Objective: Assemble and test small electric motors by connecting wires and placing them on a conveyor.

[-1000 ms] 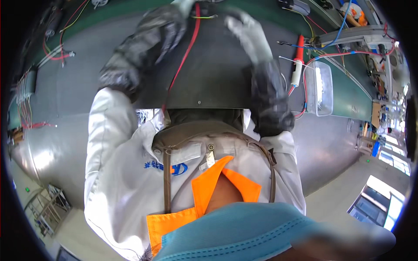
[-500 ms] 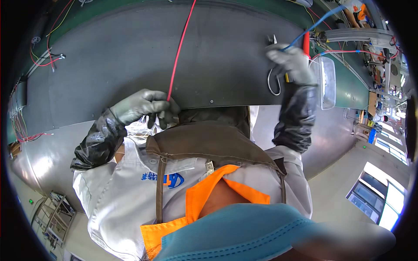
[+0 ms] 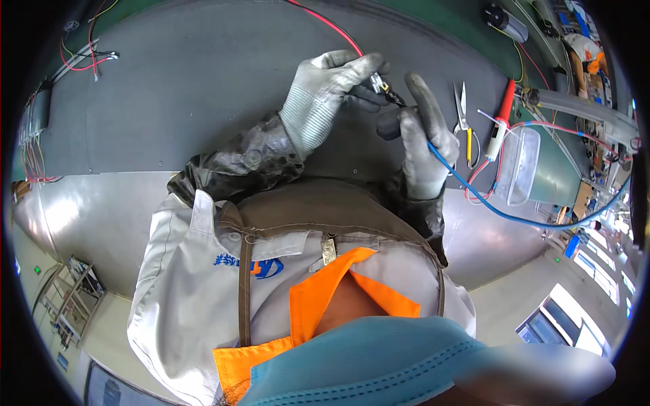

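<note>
The head view looks down at two gloved hands held up over a dark grey mat (image 3: 203,88) on the bench. The left hand (image 3: 325,88) is closed, with its fingertips pinching the end of a red wire (image 3: 325,21) where a small shiny metal piece (image 3: 376,82) sits. The right hand (image 3: 423,145) is close beside it, nearly touching. Its lower fingers are curled around a blue wire (image 3: 474,193), and one finger sticks straight up. A little black bit (image 3: 395,99) shows between the two hands, but it is too small to tell what it is. Both wires look thin, light and bendy, so they would flop if held far back. The best place to hold them seems to be close to the ends, the way both hands do here. The metal piece looks tiny and could slip out of thick gloves. Off to the right lie small snips (image 3: 462,111) with yellow handles, a red and white pen-shaped tool (image 3: 500,125) and a clear plastic box (image 3: 518,162).
</note>
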Available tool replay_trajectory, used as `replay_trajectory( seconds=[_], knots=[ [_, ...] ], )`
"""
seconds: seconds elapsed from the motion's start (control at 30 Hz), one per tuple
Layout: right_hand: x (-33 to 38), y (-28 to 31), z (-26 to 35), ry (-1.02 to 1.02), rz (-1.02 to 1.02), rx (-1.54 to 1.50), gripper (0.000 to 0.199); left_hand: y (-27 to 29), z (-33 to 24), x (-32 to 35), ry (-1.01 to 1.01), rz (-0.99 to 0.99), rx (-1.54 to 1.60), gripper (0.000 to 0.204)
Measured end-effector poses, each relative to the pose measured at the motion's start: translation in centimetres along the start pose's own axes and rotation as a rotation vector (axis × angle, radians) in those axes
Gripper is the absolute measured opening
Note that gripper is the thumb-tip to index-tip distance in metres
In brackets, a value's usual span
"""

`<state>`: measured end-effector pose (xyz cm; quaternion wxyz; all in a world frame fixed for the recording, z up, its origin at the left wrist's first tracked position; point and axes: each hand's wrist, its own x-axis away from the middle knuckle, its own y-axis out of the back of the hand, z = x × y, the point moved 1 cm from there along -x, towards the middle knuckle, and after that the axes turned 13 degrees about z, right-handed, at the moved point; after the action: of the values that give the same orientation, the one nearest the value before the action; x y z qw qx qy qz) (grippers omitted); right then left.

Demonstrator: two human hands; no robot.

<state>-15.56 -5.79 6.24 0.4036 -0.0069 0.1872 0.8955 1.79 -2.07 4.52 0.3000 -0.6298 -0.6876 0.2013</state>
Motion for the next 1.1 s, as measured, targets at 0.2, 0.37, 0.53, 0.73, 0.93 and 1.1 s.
replay_trajectory(
  seconds=[0.2,0.37,0.53,0.73,0.93,1.1],
  knots=[
    [-0.9,1.0,-0.7,-0.059,-0.016,0.174,0.046,-0.7,0.3,-1.6,-0.082,-0.076,-0.035,0.032],
    [-1.1,1.9,-2.8,0.074,0.016,0.328,0.047,-1.2,0.8,-2.6,-0.009,-0.106,-0.075,0.033],
    [-0.7,2.3,-4.2,0.091,0.041,0.444,0.045,-0.5,2.2,-4.2,0.074,-0.101,-0.043,0.033],
    [-0.9,2.7,-4.7,0.218,0.004,0.415,0.054,-1.1,1.9,-4.4,0.023,-0.115,0.016,0.032],
    [-0.6,2.6,-4.8,0.233,-0.013,0.576,0.043,-2.3,2.0,-3.9,0.029,-0.122,-0.057,0.029],
    [-0.7,2.1,-4.2,0.130,-0.082,0.437,0.049,-3.6,1.5,-3.3,-0.007,-0.103,-0.141,0.021]
  ],
)
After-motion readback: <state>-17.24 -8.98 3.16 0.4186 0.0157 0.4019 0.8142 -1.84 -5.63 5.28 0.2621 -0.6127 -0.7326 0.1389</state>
